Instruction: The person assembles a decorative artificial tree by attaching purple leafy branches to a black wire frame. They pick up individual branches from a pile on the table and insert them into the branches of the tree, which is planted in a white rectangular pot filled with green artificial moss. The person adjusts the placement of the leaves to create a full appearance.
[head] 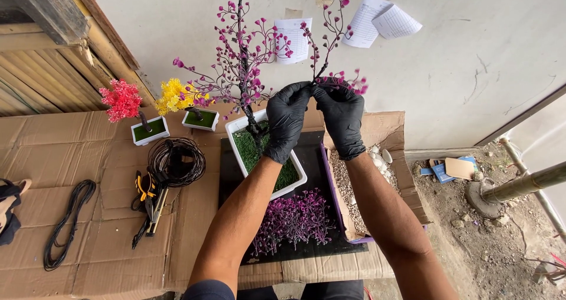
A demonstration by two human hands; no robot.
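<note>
A thin twig with pink beads sticks up over the far middle of the cardboard floor. Both hands wear black gloves. The left hand and the right hand meet at the bottom of the twig, and the fingers of both are pinched tight on it. Just beside it stands a small pink bead tree in a white pot with green grass. Nearer lies a pile of pink twigs on a black sheet. A box of pebbles is on the right. To the left are a coil of wire, pliers, a red tree and a yellow tree.
</note>
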